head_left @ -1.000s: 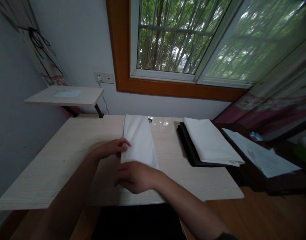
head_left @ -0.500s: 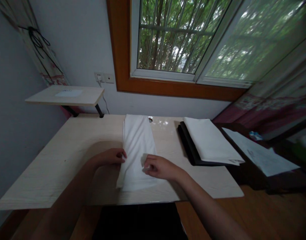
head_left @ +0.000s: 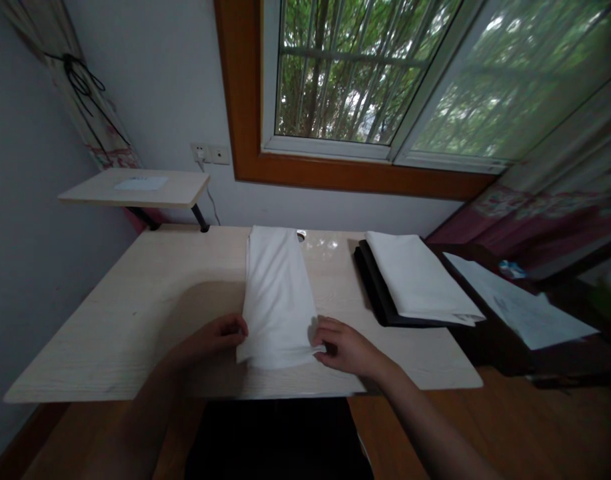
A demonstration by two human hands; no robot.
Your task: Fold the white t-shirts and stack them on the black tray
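Note:
A folded white cloth lies lengthwise across the light wooden desk, with soft diagonal creases and a turned lower end. At its lower left edge, my left hand is closed, thumb and fingertips pinching the border. My right hand pinches the lower right corner, where the fabric bunches slightly between thumb and fingers. Exactly how much cloth each hand has between its fingers is partly hidden.
On the right of the desk lies a folded white cloth on top of folded black cloth. A small raised shelf stands back left. Beyond the right edge, a paper sheet rests on a dark surface.
My right hand has moved right, from over the cloth to its lower right corner. My left hand has slid slightly down the left edge. The cloth's lower end now looks turned and gathered.

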